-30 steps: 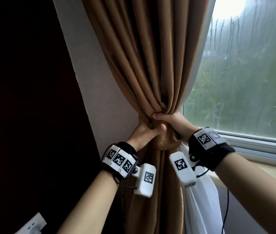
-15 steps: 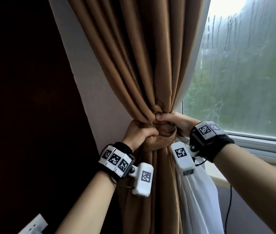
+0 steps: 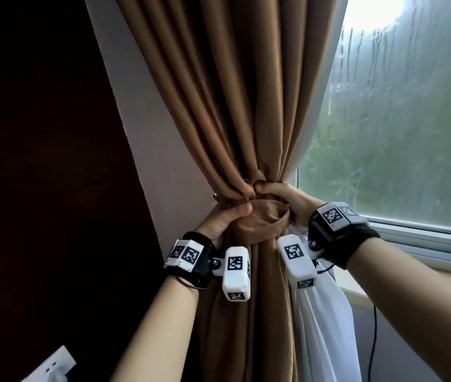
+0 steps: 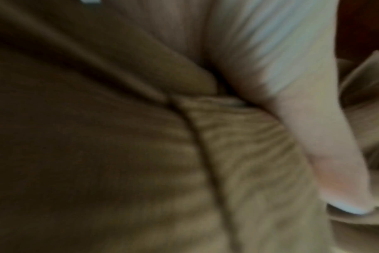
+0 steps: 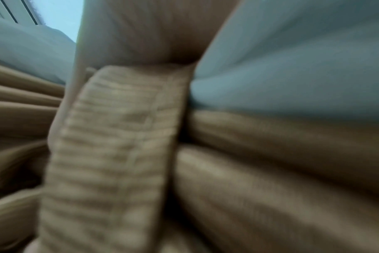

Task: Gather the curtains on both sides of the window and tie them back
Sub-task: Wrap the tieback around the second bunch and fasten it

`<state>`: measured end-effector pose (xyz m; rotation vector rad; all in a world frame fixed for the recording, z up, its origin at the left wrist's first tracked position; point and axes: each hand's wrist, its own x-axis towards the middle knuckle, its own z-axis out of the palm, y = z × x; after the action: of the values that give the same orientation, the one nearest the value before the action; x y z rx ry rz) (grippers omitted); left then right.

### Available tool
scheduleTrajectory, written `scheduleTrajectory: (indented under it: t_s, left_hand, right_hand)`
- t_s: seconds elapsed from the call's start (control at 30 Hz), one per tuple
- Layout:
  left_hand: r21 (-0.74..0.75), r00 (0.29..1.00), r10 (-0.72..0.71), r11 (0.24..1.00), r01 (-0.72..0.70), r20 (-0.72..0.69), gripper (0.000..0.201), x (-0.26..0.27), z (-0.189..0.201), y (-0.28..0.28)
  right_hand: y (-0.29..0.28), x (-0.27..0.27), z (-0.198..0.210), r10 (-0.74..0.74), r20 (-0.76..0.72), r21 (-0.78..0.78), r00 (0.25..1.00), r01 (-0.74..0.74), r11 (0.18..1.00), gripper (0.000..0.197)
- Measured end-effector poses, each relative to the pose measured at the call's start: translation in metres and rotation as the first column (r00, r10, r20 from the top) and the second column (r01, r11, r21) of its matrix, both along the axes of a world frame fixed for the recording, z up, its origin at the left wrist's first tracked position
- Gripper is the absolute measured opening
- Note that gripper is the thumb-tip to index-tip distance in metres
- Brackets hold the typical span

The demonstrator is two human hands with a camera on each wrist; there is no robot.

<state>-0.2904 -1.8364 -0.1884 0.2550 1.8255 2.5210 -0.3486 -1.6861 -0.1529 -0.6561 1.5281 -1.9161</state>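
Head view: your brown curtain hangs down the centre of the frame, gathered into a tight waist just left of the rainy window. A matching fabric tieback loops around that waist. Your left hand grips the band from the left, thumb laid over its top edge. Your right hand holds it from the right, thumb pressed into the folds above. A white sheer hangs at lower right. This curtain looks nearly tied; next, seat the band securely, then release gently.
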Motion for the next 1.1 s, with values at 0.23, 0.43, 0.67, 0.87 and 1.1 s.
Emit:
scheduleTrajectory:
  t_s: [0.23,0.43,0.67,0.87,1.1]
  left_hand:
    - [0.180,0.997,0.000,0.984,0.013,-0.075,0.053,-0.002,-0.002,0.004]
    - [0.206,0.909,0.391,0.910,-0.358,-0.144,0.034,-0.014,-0.012,0.019]
    - [-0.012,0.777,0.619,0.781,-0.624,-0.113,0.081,-0.039,-0.024,0.024]
    - [-0.259,0.709,0.633,0.662,-0.704,-0.310,0.086,-0.038,-0.015,0.031]
    - [-0.562,0.805,0.443,0.577,-0.593,-0.394,0.069,-0.037,-0.015,0.034]
  right_hand:
    - [0.003,-0.002,0.001,-0.019,-0.004,0.013,1.000,0.019,1.000,0.035]
    - [-0.006,0.000,-0.001,-0.244,-0.185,-0.066,0.952,0.236,0.969,0.030]
    - [-0.012,0.012,-0.015,-0.560,-0.511,-0.256,0.652,0.506,0.823,0.060]
    - [-0.017,0.003,-0.006,-0.546,-0.596,-0.019,0.589,0.670,0.742,0.055]
    - [-0.017,0.009,0.001,-0.487,-0.513,0.107,0.707,0.616,0.781,0.056]
